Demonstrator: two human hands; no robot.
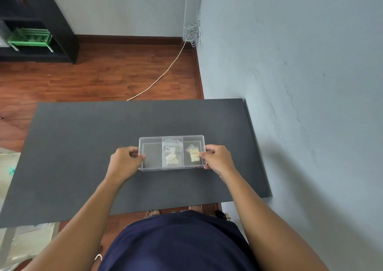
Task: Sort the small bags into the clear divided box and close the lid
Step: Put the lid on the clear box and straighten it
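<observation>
The clear divided box (150, 168) sits in the middle of the dark grey table (83, 146), its lid lying flat on top. Through the lid I see three compartments. The left one looks empty. The middle one holds a small bag with a barcode label and pale pieces (171, 154). The right one holds a small bag of yellowish pieces (194, 154). My left hand (124, 163) grips the box's left end, thumb on the lid. My right hand (218, 159) grips the right end the same way.
A grey wall runs close along the table's right edge. Beyond the far edge lie wooden floor, a pale cable (165, 72) and a black shelf unit with a green basket (31, 37). My bare feet show under the near edge.
</observation>
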